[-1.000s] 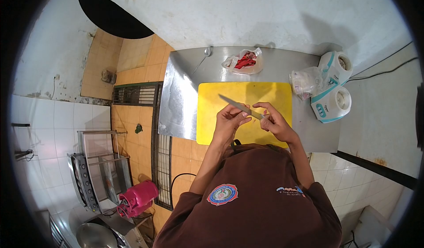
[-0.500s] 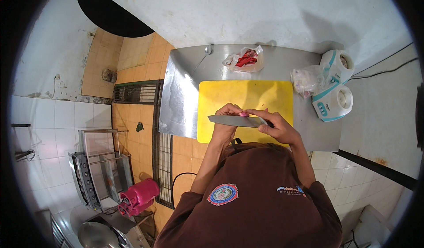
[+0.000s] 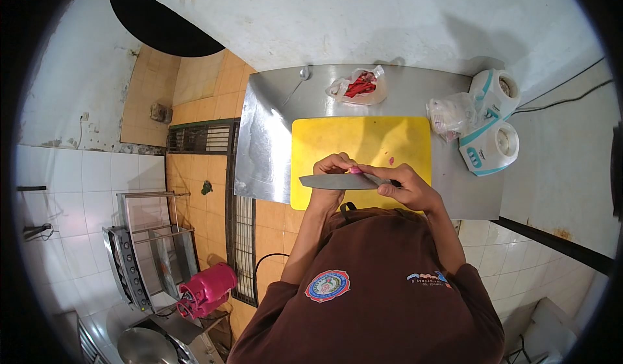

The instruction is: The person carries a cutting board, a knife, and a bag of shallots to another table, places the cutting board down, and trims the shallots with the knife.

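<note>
The cutting board (image 3: pixel 350 133) is solid bright yellow, and the table (image 3: pixel 259 150) is silvery grey. The knife blade (image 3: pixel 334 182) is dull grey, the small piece of food (image 3: pixel 354 169) pinkish purple. Inside a translucent whitish bag (image 3: pixel 378 93) the contents (image 3: pixel 361 85) are red. The shirt (image 3: pixel 389 266) is dark brown, its round emblem (image 3: pixel 328 286) blue, red and white. Both appliances, one here (image 3: pixel 487 150), are white with turquoise trim; the gas cylinder (image 3: pixel 211 286) is deep pink; floor tiles (image 3: pixel 198 202) are orange.
</note>
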`<action>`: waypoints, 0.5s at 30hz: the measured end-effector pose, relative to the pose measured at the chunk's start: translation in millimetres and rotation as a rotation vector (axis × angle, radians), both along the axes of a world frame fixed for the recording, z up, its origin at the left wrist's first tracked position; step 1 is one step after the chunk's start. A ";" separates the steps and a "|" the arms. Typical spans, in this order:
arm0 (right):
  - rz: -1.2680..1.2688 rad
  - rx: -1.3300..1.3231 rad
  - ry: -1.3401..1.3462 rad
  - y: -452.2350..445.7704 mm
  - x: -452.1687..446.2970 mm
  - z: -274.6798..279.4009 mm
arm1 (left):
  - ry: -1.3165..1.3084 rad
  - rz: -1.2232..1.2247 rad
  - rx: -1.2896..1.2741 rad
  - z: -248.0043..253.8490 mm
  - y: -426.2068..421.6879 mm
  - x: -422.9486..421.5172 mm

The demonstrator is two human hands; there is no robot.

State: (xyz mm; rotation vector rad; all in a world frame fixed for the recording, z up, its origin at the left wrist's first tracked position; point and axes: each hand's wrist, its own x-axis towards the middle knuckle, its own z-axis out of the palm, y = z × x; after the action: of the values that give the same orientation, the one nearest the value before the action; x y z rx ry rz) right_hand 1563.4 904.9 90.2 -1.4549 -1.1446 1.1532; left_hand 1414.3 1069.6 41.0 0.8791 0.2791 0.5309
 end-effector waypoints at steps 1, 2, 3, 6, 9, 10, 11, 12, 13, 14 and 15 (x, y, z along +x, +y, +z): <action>0.003 -0.003 -0.004 -0.1 0.0 0.5 | 0.005 -0.001 -0.011 1.4 -0.7 0.0; 0.006 0.000 -0.006 -0.1 0.0 0.6 | 0.010 -0.002 -0.021 3.0 -1.4 -0.1; 0.008 0.002 -0.008 -0.1 0.0 0.8 | 0.022 -0.008 -0.049 5.5 -1.9 -0.2; 0.008 0.015 -0.004 0.1 0.0 1.2 | 0.041 -0.020 -0.104 11.2 -2.7 -0.2; -0.002 0.022 0.004 0.6 -1.4 2.0 | 0.038 -0.017 -0.099 11.5 -3.0 0.3; -0.010 0.031 0.000 1.0 -2.1 1.9 | 0.038 -0.018 -0.091 10.5 -2.4 0.4; -0.015 0.034 0.003 1.0 -2.4 1.4 | 0.039 -0.018 -0.083 10.2 -2.1 0.3; -0.019 0.036 0.007 1.0 -2.7 0.9 | 0.041 -0.019 -0.087 10.8 -2.1 0.3; -0.020 0.033 0.018 0.9 -2.9 -0.4 | 0.043 -0.019 -0.090 11.7 -2.0 0.2; -0.024 0.031 0.023 0.8 -3.3 -2.1 | 0.046 -0.020 -0.094 12.7 -2.0 0.1; -0.028 0.029 0.028 0.7 -3.6 -3.9 | 0.053 -0.026 -0.103 14.0 -1.7 -0.1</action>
State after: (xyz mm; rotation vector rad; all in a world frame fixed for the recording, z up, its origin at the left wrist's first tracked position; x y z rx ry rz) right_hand 1559.8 905.6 86.3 -1.4245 -1.1133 1.1300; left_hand 1414.3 1067.9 55.0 0.7963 0.3400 0.4656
